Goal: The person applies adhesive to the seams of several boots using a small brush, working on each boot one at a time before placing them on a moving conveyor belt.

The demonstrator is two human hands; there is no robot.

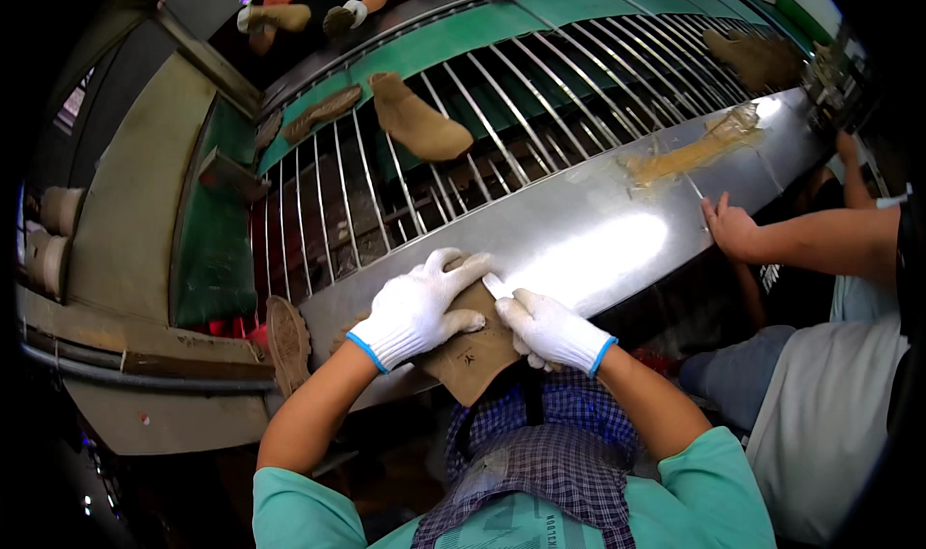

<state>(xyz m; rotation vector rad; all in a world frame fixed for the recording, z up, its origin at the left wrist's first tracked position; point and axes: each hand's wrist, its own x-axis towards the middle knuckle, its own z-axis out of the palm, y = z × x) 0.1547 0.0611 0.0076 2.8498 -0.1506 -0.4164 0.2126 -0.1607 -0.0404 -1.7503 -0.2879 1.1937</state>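
Observation:
A tan boot upper (473, 361) lies tilted at the near edge of the metal ledge, right before me. My left hand (420, 303), in a white knit glove with a blue cuff, grips it from above, fingers curled over its far end and thumb along the near side. My right hand (555, 329), gloved the same way, is closed at the upper's right side. A small white tip (497, 286) juts from its fingers toward the upper; I cannot tell what it is. The upper's underside is hidden.
Another tan boot (417, 120) rests on metal rollers (497, 100) beyond the ledge (569, 250). Brown soles (323, 111) lie left of it; one sole (288, 344) stands near my left forearm. Tape (694, 151) covers part of the ledge. A co-worker's hand (730, 229) touches the ledge at right; another person (323, 4) works opposite.

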